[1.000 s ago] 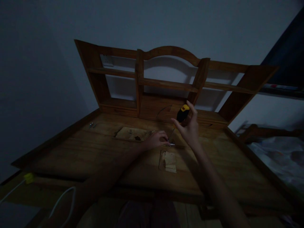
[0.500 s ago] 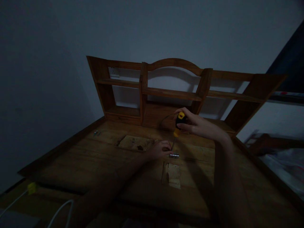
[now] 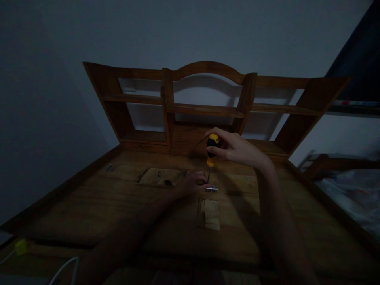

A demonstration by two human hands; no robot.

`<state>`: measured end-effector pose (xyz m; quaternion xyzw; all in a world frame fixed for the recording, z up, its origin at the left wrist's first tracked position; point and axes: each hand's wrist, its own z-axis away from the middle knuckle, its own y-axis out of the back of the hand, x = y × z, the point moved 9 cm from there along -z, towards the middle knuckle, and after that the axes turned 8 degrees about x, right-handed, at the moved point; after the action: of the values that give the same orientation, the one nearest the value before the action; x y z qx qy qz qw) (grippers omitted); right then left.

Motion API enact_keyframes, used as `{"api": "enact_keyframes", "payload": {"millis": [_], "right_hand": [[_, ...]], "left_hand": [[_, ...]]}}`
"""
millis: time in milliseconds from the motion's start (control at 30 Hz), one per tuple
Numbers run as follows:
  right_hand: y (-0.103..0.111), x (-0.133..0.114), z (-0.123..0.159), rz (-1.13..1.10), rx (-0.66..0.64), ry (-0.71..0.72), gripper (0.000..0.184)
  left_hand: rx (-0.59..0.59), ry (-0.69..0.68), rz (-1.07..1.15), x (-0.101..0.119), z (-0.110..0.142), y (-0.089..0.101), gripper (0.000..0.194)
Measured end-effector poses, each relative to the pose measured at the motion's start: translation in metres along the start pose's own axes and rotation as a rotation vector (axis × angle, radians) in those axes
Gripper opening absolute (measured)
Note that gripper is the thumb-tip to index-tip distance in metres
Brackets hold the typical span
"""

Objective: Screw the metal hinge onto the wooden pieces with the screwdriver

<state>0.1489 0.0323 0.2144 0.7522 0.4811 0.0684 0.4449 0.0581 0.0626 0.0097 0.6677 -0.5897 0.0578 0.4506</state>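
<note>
My right hand (image 3: 230, 146) is closed around the yellow-and-black handle of a screwdriver (image 3: 211, 152), held almost upright with its shaft pointing down. The tip meets the area by my left fingertips. My left hand (image 3: 192, 183) rests low on the wooden desk (image 3: 166, 209), its thumb and fingers pinched at the end of a small shiny metal cylinder (image 3: 211, 189). That cylinder lies on its side on the desk top. What sits between the left fingertips is partly hidden, and the dim light blurs it.
A wooden shelf unit (image 3: 204, 107) stands along the desk's back, against the wall. Small metal pieces (image 3: 109, 167) lie at the far left. Worn pale patches (image 3: 211, 213) mark the surface. A yellow object (image 3: 20, 247) and a white cable (image 3: 67, 266) are at the lower left.
The whole view has shifted, so desk and hands appear further left. The screwdriver stands more upright than before. Both hands keep their holds near the metal cylinder.
</note>
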Motion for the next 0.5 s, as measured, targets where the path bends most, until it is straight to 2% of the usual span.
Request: {"api": "enact_keyframes", "payload": {"millis": [100,200,267,367,500], "right_hand": [[0.0046,-0.0008,-0.0004,0.130,0.095,0.020,0.030],[0.0088,0.0017,-0.0002,0.291,0.162,-0.029,0.035],[0.0078,0.0007,0.0006,0.273,0.122,-0.041,0.034],[0.0050,-0.0029,0.0033,0.166,0.013,-0.044,0.044],[0.0090,-0.0070,0.0045,0.141,0.010,-0.033,0.037]], "left_hand": [[0.003,-0.007,-0.013,0.0020,-0.0002,0.0013,0.022],[0.006,-0.031,-0.017,0.0047,-0.0007,0.0025,0.022],[-0.004,-0.044,-0.016,0.0060,-0.0009,0.0022,0.022],[-0.022,-0.031,-0.032,0.0053,-0.0010,0.0013,0.020],[-0.006,-0.033,-0.015,0.0070,-0.0018,0.0022,0.019]]}}
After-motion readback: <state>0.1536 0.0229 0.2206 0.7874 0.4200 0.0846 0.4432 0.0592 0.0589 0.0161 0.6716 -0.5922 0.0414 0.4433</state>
